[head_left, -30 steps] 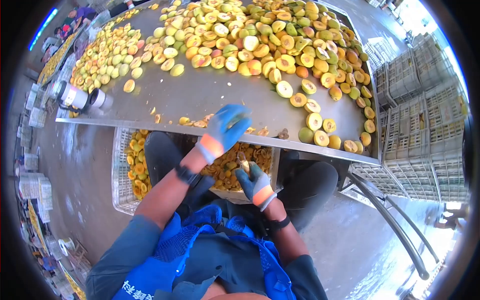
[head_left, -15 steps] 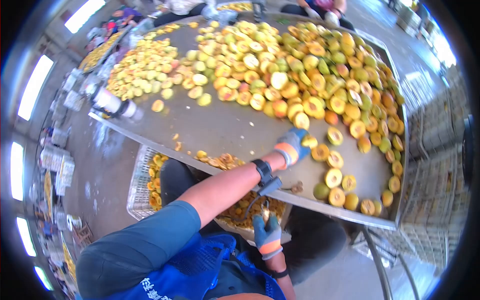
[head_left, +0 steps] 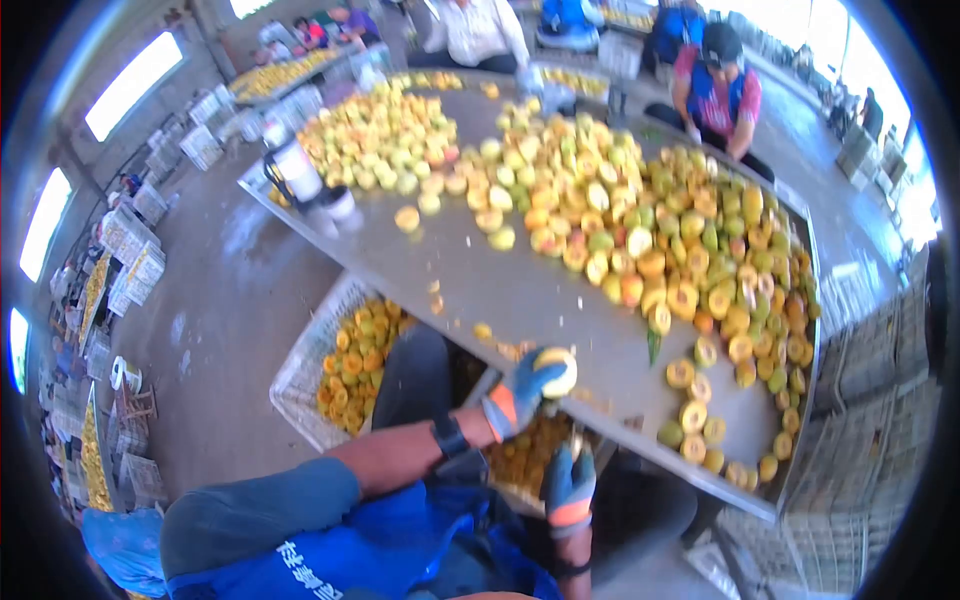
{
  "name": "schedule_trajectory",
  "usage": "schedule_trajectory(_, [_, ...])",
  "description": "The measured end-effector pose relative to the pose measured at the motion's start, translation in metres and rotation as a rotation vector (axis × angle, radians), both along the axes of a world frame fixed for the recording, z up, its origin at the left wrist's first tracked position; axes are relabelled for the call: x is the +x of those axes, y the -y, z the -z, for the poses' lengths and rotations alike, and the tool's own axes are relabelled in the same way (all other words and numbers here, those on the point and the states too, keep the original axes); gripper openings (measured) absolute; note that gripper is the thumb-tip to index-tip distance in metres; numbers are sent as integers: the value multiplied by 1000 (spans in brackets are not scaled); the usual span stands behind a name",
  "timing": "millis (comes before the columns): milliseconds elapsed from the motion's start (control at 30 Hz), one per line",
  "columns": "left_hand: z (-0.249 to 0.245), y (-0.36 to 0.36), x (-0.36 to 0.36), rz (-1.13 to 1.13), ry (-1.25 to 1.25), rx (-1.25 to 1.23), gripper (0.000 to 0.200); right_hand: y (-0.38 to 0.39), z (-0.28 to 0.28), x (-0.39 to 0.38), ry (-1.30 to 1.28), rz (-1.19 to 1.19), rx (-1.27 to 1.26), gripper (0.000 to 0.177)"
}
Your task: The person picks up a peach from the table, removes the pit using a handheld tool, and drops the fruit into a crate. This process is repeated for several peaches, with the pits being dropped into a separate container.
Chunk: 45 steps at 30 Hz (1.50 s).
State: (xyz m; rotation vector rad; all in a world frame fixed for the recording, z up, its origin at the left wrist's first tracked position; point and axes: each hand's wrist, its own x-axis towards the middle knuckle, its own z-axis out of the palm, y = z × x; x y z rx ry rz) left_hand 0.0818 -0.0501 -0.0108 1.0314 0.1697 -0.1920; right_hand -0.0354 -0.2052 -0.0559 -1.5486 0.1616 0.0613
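Note:
My left hand, in a blue and grey glove with an orange cuff band, is closed around a halved yellow peach at the near edge of the metal table. Just below, over a container of peach pieces, my gloved right hand is closed on a small tool with a shiny metal tip. The tool's handle is hidden in the glove. The tip and the peach are apart. Halved peaches lie heaped across the table's far and right sides.
A white crate of peaches stands by my left leg. A white bottle and a cup stand at the table's left corner. A co-worker sits across the table. Stacked crates are at the right.
My left hand has come back from the loose peach halves to the near table edge, now with a peach half in it. My right hand stays low with the tool. The view has shifted.

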Motion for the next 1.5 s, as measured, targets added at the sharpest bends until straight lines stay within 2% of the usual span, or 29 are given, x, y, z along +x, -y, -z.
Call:
schedule_trajectory(33, [-9, -9, -10, 42, -4, -165, 33, -5, -14, -2, -52, -20, 91, 23])
schedule_trajectory(67, [14, -19, -15, 43, -90, -404, 36, -9, -27, -3, -106, -36, 179, 23])
schedule_trajectory(100, [-12, -22, -26, 17, -178, -540, 38, -13, -37, -5, -57, -60, 146, 23])
schedule_trajectory(133, [-3, -31, -30, 90, -133, -706, 39, -20, -46, -3, 270, -103, -107, 22])
schedule_trajectory(167, [-11, -31, -36, 14, -182, -763, 39, -24, -52, -3, 184, -121, -39, 19])
schedule_trajectory(233, [0, -29, -46, 25, 91, -259, 41, -32, -63, -2, 7, -140, 94, 13])
schedule_trajectory(267, [-13, -33, -47, 79, -100, -646, 42, -37, -72, -2, -12, -128, 81, 12])
schedule_trajectory(333, [-18, -31, -54, 16, -211, -618, 39, -43, -73, -1, 129, -117, -96, 14])
schedule_trajectory(367, [-22, -32, -57, 44, -182, -607, 36, -44, -79, -3, 11, -121, -70, 16])
schedule_trajectory(400, [-23, -32, -59, 69, -152, -597, 34, -46, -79, -4, 72, -114, -175, 18])
schedule_trajectory(467, [-17, -34, -64, 87, -115, -588, 39, -50, -74, -6, 0, -106, -140, 21])
schedule_trajectory(600, [-12, -38, -71, 113, -127, -548, 42, -56, -74, -10, 1, -132, -222, 24])
schedule_trajectory(667, [-17, -32, -77, 50, -153, -443, 41, -58, -67, -10, -56, -158, -233, 25])
schedule_trajectory(700, [-18, -29, -78, 26, -173, -404, 41, -59, -66, -11, -68, -163, -231, 25])
schedule_trajectory(800, [-14, -25, -81, -8, -182, -311, 44, -60, -57, -11, -166, -178, -12, 26])
schedule_trajectory(900, [-11, -20, -83, -63, -122, -213, 43, -61, -65, -11, -160, -199, -24, 28])
schedule_trajectory(1000, [-4, -16, -86, -90, -73, -164, 42, -61, -73, -10, -231, -219, 79, 31])
schedule_trajectory(1100, [-8, -14, -86, -100, -137, -221, 40, -58, -63, -9, -176, -263, -36, 32])
schedule_trajectory(1200, [-7, -20, -83, -18, -154, -293, 36, -52, -54, -9, 1, -361, -283, 36])
schedule_trajectory(1300, [-6, -19, -82, -33, -101, -186, 34, -54, -67, -8, -140, -316, -214, 38])
schedule_trajectory(1400, [-4, -10, -83, -106, -8, -26, 32, -54, -83, -10, -375, -275, 324, 34])
schedule_trajectory(1433, [-6, -9, -84, -148, 30, 41, 31, -57, -82, -10, -337, -269, 294, 34])
schedule_trajectory(1500, [-3, -16, -84, -101, -10, -11, 30, -61, -76, -11, -267, -241, 237, 35])
